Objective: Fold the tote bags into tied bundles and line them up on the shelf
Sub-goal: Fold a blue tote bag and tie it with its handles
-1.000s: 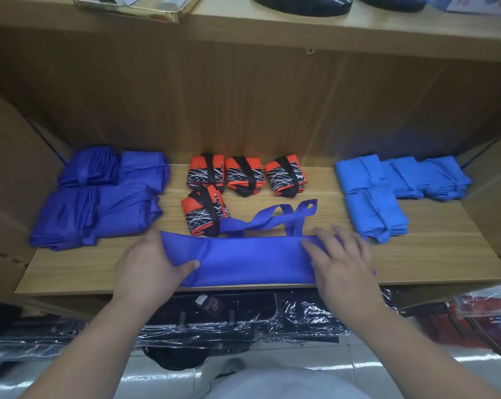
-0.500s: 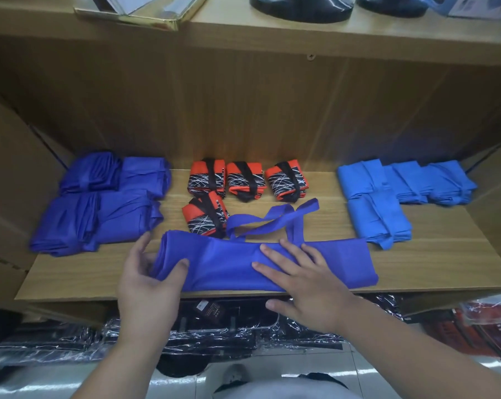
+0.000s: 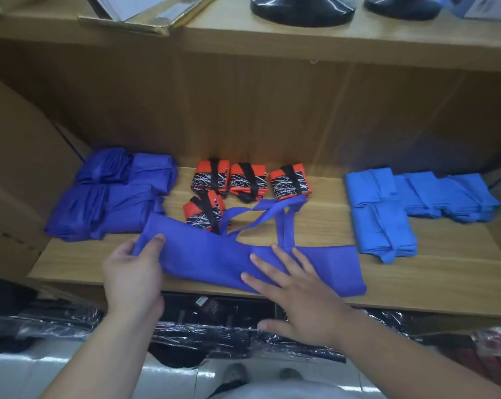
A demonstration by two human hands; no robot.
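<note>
my left hand (image 3: pixel 131 272) pinches the left end of the blue tote bag (image 3: pixel 209 254) lying along the front edge of the shelf (image 3: pixel 416 272); my right hand (image 3: pixel 298 295) presses it flat, fingers straight. i should fold squarely against that palm.

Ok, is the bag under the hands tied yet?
No, the dark blue bag lies as a flat strip, its handles loose on the shelf.
</note>
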